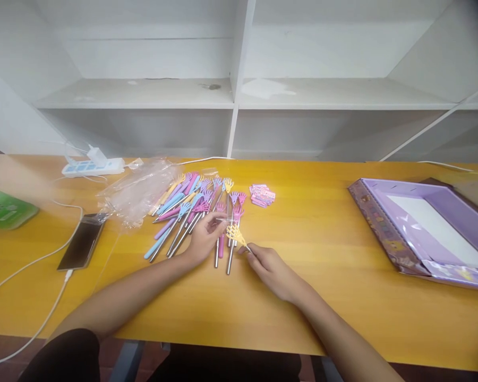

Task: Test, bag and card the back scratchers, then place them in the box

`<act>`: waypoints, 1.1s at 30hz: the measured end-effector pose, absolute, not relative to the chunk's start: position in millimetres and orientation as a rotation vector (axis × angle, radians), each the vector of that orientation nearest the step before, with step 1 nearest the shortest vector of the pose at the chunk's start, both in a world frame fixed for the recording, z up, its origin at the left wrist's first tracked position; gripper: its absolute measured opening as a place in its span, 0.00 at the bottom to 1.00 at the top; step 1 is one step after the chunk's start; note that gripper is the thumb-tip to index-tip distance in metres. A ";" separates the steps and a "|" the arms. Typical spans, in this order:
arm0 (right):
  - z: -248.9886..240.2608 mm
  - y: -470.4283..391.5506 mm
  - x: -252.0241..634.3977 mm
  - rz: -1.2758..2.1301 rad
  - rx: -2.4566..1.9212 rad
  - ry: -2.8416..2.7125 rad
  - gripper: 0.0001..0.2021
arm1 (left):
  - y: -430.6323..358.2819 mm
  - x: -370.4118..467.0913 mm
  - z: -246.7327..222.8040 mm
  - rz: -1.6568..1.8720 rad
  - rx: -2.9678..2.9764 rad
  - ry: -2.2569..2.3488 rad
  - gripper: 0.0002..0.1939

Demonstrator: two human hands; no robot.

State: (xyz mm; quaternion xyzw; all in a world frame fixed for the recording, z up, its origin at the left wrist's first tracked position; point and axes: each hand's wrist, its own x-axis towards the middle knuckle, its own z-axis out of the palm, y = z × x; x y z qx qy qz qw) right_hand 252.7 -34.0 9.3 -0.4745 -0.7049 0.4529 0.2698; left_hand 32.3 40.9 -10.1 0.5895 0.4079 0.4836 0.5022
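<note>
Item in hand: yellow hand-headed rod (236, 234), one, above the table (207, 310), between both hands, head tilted up and leftward.

Right hand (273, 270): closed on the metal shaft, thumb and fingers pinching just below the head.

Left hand (204, 236): fingers curled, tips just beside the yellow head; a thin clear strip near them, too small to identify; pinched or merely touched, cannot tell.

Lots nearby: coloured hand-headed rods (201, 207), overlapping, around and beyond the left hand; pink cards (262, 195), loose pile, just right of these; clear plastic bag (137, 191), crumpled, to their left; purple tray (386, 233), well apart at right.

Handling notes, by judgement: best steadied close to the head, against twisting of the shaft; prongs better eased around than pressed, for risk of snagging or bending; preferably worked slightly clear of the loose rods, against rolling them; cards best left unbrushed by the right forearm.
</note>
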 end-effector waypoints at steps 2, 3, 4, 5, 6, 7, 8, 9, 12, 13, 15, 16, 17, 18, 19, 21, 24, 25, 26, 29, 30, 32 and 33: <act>8.6 -33.7 252.5 1.222 -1.284 -1.902 0.14 | 40.1 31.4 -7.3 1.143 1.442 0.994 0.15; 8.0 -33.6 252.3 1.218 -1.288 -1.901 0.14 | 39.3 31.1 -6.0 1.134 1.453 0.997 0.15; 7.4 -33.4 252.2 1.213 -1.291 -1.900 0.14 | 38.3 30.9 -4.9 1.124 1.458 0.998 0.15; 6.8 -33.3 251.9 1.208 -1.292 -1.899 0.14 | 37.1 30.9 -4.2 1.109 1.451 0.995 0.16; 6.5 -33.2 251.6 1.206 -1.289 -1.898 0.14 | 35.8 31.1 -3.7 1.088 1.431 0.986 0.16; 6.5 -33.2 251.2 1.208 -1.283 -1.898 0.14 | 34.5 31.5 -3.6 1.066 1.398 0.972 0.17; 6.8 -33.2 250.7 1.213 -1.273 -1.901 0.14 | 33.3 32.0 -3.6 1.043 1.359 0.955 0.18; 7.3 -33.4 250.2 1.221 -1.264 -1.903 0.14 | 32.1 32.6 -3.8 1.024 1.323 0.940 0.19; 9.1 -34.2 249.2 1.240 -1.249 -1.904 0.15 | 29.9 34.3 -5.1 1.014 1.275 0.923 0.20; 9.6 -34.4 249.1 1.241 -1.249 -1.903 0.15 | 29.5 34.7 -5.8 1.015 1.273 0.923 0.20; 10.4 -34.8 249.4 1.239 -1.251 -1.905 0.15 | 28.9 35.3 -7.9 1.012 1.280 0.923 0.20; 10.8 -34.8 249.6 1.237 -1.253 -1.909 0.15 | 28.5 35.5 -9.4 1.011 1.281 0.919 0.20; 11.2 -34.8 250.0 1.236 -1.255 -1.915 0.16 | 28.0 35.6 -11.1 1.007 1.278 0.914 0.21; 11.7 -34.6 250.3 1.234 -1.260 -1.919 0.16 | 27.4 35.8 -12.9 1.001 1.275 0.907 0.21; 12.0 -34.4 250.7 1.229 -1.267 -1.922 0.16 | 26.8 36.0 -14.7 0.995 1.274 0.900 0.22; 12.5 -33.7 251.6 1.221 -1.280 -1.924 0.16 | 25.3 36.2 -17.5 0.982 1.292 0.894 0.24; 12.1 -32.7 253.0 1.203 -1.280 -1.911 0.17 | 23.6 36.3 -18.8 0.960 1.345 0.895 0.25; 11.7 -32.6 253.5 1.202 -1.275 -1.904 0.17 | 23.2 36.2 -18.7 0.953 1.354 0.891 0.25; 11.2 -32.5 254.0 1.210 -1.270 -1.891 0.18 | 22.9 36.1 -18.5 0.946 1.358 0.883 0.26; 9.8 -33.2 255.1 1.311 -1.250 -1.815 0.21 | 22.3 35.7 -18.4 0.939 1.363 0.860 0.29; 9.4 -33.7 255.6 1.364 -1.244 -1.783 0.22 | 22.1 35.5 -18.7 0.940 1.365 0.864 0.29; 8.9 -34.9 256.6 1.480 -1.235 -1.726 0.23 | 22.2 34.9 -19.6 0.942 1.367 0.890 0.28; 8.8 -35.4 257.2 1.532 -1.231 -1.704 0.23 | 22.4 34.6 -20.0 0.939 1.366 0.904 0.26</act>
